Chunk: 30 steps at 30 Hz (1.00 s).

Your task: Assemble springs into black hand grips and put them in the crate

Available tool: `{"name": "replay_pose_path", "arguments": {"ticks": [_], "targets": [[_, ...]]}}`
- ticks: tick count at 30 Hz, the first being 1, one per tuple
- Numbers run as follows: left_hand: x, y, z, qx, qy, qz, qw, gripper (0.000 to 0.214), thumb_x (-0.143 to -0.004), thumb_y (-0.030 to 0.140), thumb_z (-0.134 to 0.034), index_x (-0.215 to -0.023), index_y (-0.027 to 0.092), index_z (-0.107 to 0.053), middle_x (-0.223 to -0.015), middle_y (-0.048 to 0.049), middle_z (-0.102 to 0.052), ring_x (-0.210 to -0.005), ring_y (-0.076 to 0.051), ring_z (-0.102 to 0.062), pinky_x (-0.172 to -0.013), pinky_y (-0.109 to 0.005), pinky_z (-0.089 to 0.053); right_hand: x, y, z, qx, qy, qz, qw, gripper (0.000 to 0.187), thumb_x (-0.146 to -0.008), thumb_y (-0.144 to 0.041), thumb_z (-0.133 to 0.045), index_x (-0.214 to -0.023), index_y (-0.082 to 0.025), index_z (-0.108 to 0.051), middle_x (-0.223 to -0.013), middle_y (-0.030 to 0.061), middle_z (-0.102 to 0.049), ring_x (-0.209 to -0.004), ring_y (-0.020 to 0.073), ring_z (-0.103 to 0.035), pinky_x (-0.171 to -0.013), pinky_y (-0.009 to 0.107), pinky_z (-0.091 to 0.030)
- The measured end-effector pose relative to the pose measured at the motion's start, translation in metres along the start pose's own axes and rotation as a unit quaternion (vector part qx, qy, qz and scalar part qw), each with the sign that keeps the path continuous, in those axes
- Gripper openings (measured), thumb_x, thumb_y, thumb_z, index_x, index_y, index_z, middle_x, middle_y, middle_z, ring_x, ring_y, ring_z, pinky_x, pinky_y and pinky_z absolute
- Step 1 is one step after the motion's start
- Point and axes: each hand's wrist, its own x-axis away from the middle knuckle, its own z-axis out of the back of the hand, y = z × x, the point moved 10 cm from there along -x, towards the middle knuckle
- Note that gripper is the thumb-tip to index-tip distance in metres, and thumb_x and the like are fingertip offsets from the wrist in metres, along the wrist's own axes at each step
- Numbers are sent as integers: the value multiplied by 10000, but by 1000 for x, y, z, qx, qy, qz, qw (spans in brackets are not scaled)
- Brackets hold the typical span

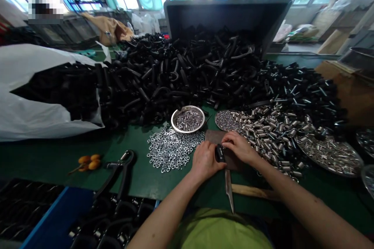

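Observation:
My left hand [204, 160] is closed around a small black plastic part [221, 155], holding it over a dark flat metal plate [215, 136]. From the other side my right hand [239, 147] has its fingertips pinched together at the top of that part; whatever they hold is too small to make out. Just below the hands a hammer lies on the green table, with a tapered metal head [229, 191] and a wooden handle [254, 192]. Beyond my left hand are loose nuts [169, 149] and a metal bowl [174, 125] of small pins.
Black plastic handles [175, 74] are heaped across the back before a tipped grey bin [228, 13]. Springs [269, 140] and a tray of metal pins [333, 155] lie to the right. At left are a black spring clamp [124, 171], orange fruit [90, 161] and a white sack [43, 124].

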Motion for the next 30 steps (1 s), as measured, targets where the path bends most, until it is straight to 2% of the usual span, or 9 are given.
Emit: {"name": "replay_pose_path", "arguments": {"ticks": [6, 12, 15, 17, 19, 23, 26, 30], "targets": [[0, 1, 0, -6, -2, -2, 1000, 553, -562, 466, -770, -999, 187, -578, -989, -66, -568, -943, -257, -517, -823, -389, -416, 1, -12, -11, 44, 15, 14, 999, 134, -837, -155, -500, -760, -187, -605, -798, 36, -601, -841, 183, -516, -764, 315, -401], [1, 4, 0, -6, 2, -17, 1000, 534, -587, 453, -755, -1011, 195, -557, -984, -66, -568, -943, -260, -515, -822, -395, -413, 21, -32, -17, 129, 43, 43, 990, 226, -888, -178, -430, -822, -196, -645, -835, 98, -608, -878, 227, -480, -768, 354, -357], [2, 2, 0, -6, 8, -7, 1000, 600, -570, 440, -770, -1066, 205, -528, -1006, -63, -561, -951, -260, -512, -832, -397, -412, 24, -32, -15, 153, 43, 44, 986, 252, -907, -230, -421, -848, -205, -664, -826, 90, -624, -875, 221, -495, -765, 345, -364], [3, 2, 1, 0, 11, -6, 1000, 707, -566, 429, -778, -1174, 232, -478, -1025, -56, -556, -967, -257, -508, -844, -396, -410, 18, -22, -9, 161, 36, 37, 986, 254, -911, -277, -434, -837, -226, -672, -826, 58, -638, -859, 196, -518, -768, 318, -381], [3, 3, 1, 6, 7, -15, 1000, 748, -577, 435, -776, -1231, 272, -451, -1028, -47, -551, -971, -252, -506, -846, -391, -409, 4, -2, 3, 171, 42, 9, 984, 261, -920, -287, -422, -880, -234, -675, -873, 40, -649, -875, 179, -536, -788, 298, -394], [3, 7, 2, 5, -6, -34, 999, 654, -607, 465, -756, -1188, 292, -511, -1004, -47, -549, -951, -247, -505, -821, -379, -412, -33, 51, 27, 212, 68, -77, 972, 241, -883, -230, -477, -1052, -190, -644, -1013, 98, -624, -995, 218, -524, -818, 321, -390], [2, 9, 3, -2, -14, -39, 999, 652, -609, 476, -751, -1185, 279, -517, -999, -53, -552, -953, -250, -501, -814, -380, -416, -55, 74, 28, 233, 53, -111, 965, 188, -838, -190, -532, -964, -190, -671, -990, 110, -621, -971, 227, -543, -763, 305, -393], [2, 9, 3, -6, -17, -38, 999, 645, -598, 478, -757, -1167, 276, -529, -1010, -55, -552, -954, -252, -500, -823, -385, -421, -64, 85, 26, 237, 36, -134, 961, 141, -831, -194, -528, -844, -199, -668, -950, 93, -644, -922, 211, -570, -715, 284, -385]]}}
